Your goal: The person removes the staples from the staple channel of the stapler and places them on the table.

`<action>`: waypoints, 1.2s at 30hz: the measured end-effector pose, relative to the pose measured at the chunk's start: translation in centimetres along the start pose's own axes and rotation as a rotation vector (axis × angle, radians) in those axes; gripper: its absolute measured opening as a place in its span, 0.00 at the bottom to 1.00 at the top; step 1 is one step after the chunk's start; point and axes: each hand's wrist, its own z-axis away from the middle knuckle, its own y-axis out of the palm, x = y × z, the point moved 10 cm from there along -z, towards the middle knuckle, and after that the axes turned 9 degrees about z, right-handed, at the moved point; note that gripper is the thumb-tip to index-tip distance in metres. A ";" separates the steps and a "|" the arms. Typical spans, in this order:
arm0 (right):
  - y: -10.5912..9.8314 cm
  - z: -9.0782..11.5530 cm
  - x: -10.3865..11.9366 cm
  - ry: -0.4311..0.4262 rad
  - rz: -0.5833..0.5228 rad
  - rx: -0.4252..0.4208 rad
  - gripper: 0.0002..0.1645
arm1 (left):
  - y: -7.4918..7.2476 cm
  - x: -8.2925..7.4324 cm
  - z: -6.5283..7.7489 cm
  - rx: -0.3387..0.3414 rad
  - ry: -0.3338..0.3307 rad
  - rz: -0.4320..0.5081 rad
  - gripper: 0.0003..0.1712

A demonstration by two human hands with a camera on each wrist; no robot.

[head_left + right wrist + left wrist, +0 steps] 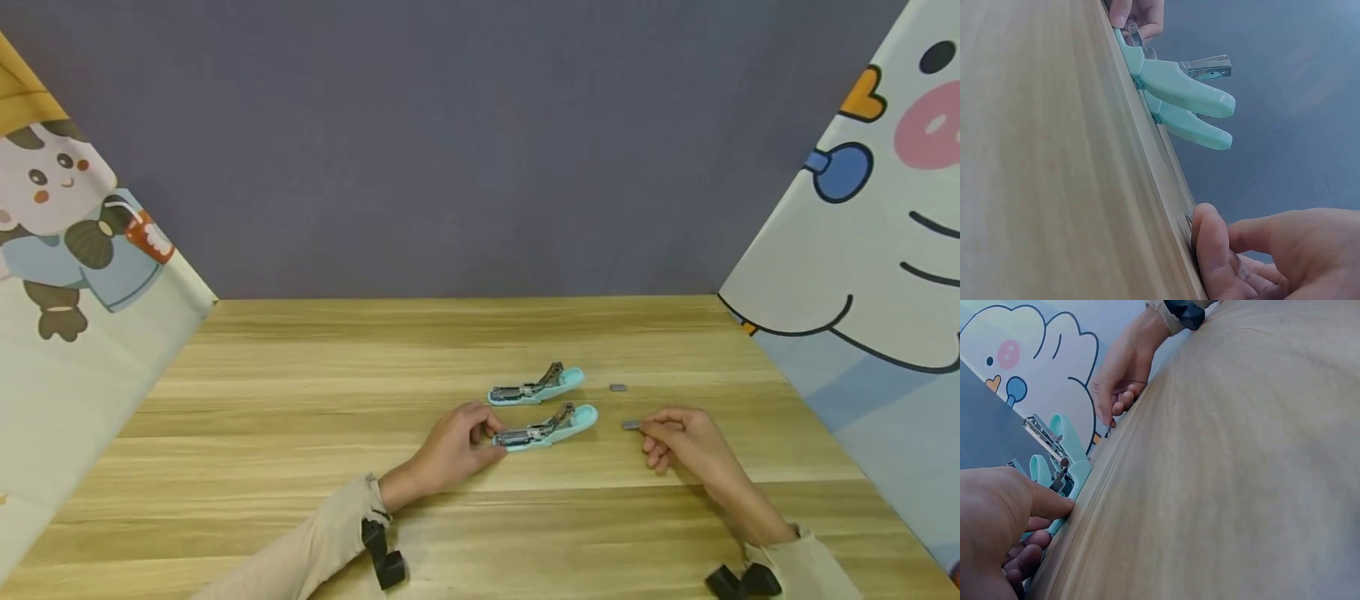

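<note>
Two mint-green staplers lie spread wide on the table, their metal insides showing. My left hand [455, 443] pinches the left end of the near stapler [576, 419] between thumb and fingers. Just behind it is the far stapler [572, 379], touched by neither hand. To the right, my right hand [692, 443] pinches one end of a small grey strip of staples [631, 425] at the tabletop. In the right wrist view the fingers [1212, 247] cover most of that strip. A second staple strip [618, 387] lies farther back, right of the far stapler.
The wooden table [315, 367] runs back to a dark grey panel [465, 150]. Slanted panels with cartoon prints stand at the left [90, 275] and right. Black wrist mounts [384, 557] sit on both sleeves.
</note>
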 end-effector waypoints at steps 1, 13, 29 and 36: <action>0.0 0.0 0.0 -0.001 0.002 0.000 0.16 | 0.0 0.0 0.0 -0.002 0.001 0.000 0.12; -0.5 0.4 0.0 0.036 0.002 -0.016 0.16 | 0.2 -0.2 -0.3 0.000 0.011 -0.009 0.11; -0.2 0.2 0.5 0.025 -0.001 -0.027 0.14 | -0.3 -0.1 0.0 -0.010 0.001 0.010 0.13; 0.5 0.6 0.2 0.023 -0.004 0.002 0.15 | -0.7 0.0 0.4 -0.009 -0.022 0.102 0.14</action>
